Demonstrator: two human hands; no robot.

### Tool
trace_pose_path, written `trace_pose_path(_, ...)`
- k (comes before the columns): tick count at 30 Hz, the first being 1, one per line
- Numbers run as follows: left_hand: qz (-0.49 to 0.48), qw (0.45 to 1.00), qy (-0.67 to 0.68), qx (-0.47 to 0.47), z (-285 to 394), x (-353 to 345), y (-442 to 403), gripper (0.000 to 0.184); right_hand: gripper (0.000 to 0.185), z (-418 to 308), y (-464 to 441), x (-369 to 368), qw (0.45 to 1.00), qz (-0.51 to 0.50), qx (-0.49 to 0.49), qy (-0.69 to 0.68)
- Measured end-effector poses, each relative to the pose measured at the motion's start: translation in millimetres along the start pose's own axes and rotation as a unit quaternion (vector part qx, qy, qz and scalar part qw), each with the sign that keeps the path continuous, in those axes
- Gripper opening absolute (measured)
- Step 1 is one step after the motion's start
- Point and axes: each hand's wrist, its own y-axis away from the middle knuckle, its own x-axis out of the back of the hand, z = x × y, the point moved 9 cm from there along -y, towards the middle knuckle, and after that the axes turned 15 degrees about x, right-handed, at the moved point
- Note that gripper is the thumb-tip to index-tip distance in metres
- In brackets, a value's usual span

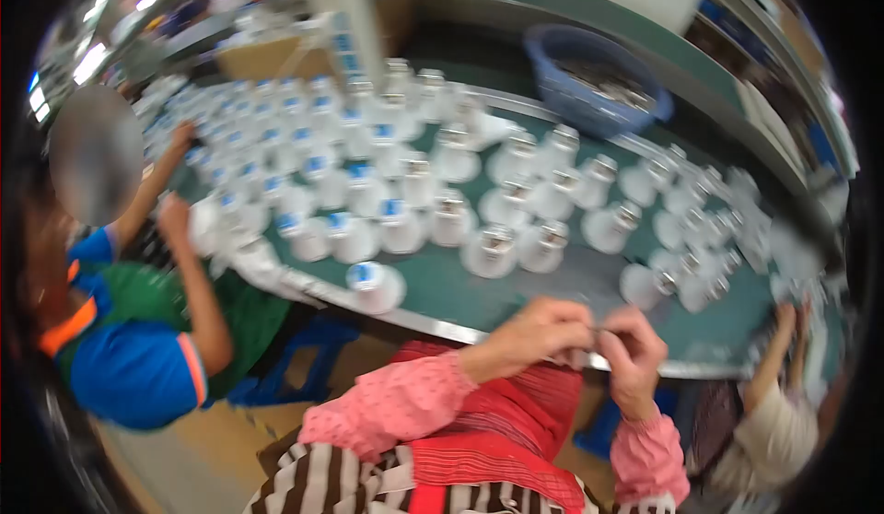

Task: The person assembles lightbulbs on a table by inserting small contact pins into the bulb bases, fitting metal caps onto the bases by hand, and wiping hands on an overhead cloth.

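Observation:
My left hand [552, 330] and my right hand [633, 353] meet over the table's front edge, fingertips close together. Both are closed in a pinch. Whatever they hold between them is small, and blur keeps me from making it out. Just beyond stand white light bulbs with silvery caps, among them one bulb [543, 245] in front of my left hand and another bulb [646, 284] tilted beyond my right. Further left, many bulbs carry blue tops, such as the bulb [376, 287] near the front edge.
A blue plastic basket [589, 113] of small metal parts stands behind the green table [433, 286]. At left, a co-worker in a blue shirt [138, 376] reaches among the bulbs. Another person's hands [790, 325] work at far right. Blue stools [308, 357] stand below the edge.

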Motion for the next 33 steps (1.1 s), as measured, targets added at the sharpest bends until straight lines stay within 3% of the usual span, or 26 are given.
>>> trace_pose_path(4,-0.018,0.998,0.041,0.046,-6,-1,2,0.014,0.006,-5,-2,-5,0.999,-0.025,0.039,0.022)
trace_pose_path(7,-0.052,0.992,0.103,0.048,-15,-4,-3,0.013,0.007,-5,1,-7,0.999,0.002,0.035,-0.042)
trace_pose_path(11,-0.041,0.993,0.088,0.069,-12,-10,-1,0.012,0.01,-15,1,-2,0.994,-0.048,0.08,0.065)
trace_pose_path(13,-0.025,0.996,0.047,0.065,-9,-10,-2,0.013,0.015,-32,-7,-3,0.975,-0.093,0.125,0.156)
trace_pose_path(16,0.032,0.998,-0.055,0.011,6,-14,0,0.013,0.023,-56,-10,-9,0.906,-0.141,0.288,0.276)
trace_pose_path(19,0.065,0.993,-0.097,-0.022,10,-15,2,0.015,0.029,-67,-13,-17,0.863,-0.203,0.318,0.334)
trace_pose_path(28,0.065,0.995,-0.073,-0.005,17,-12,7,0.017,0.023,-48,-15,-3,0.944,-0.129,0.201,0.226)
trace_pose_path(33,0.073,0.993,-0.094,-0.019,15,-10,5,0.017,0.022,-56,-17,-15,0.889,-0.185,0.291,0.302)
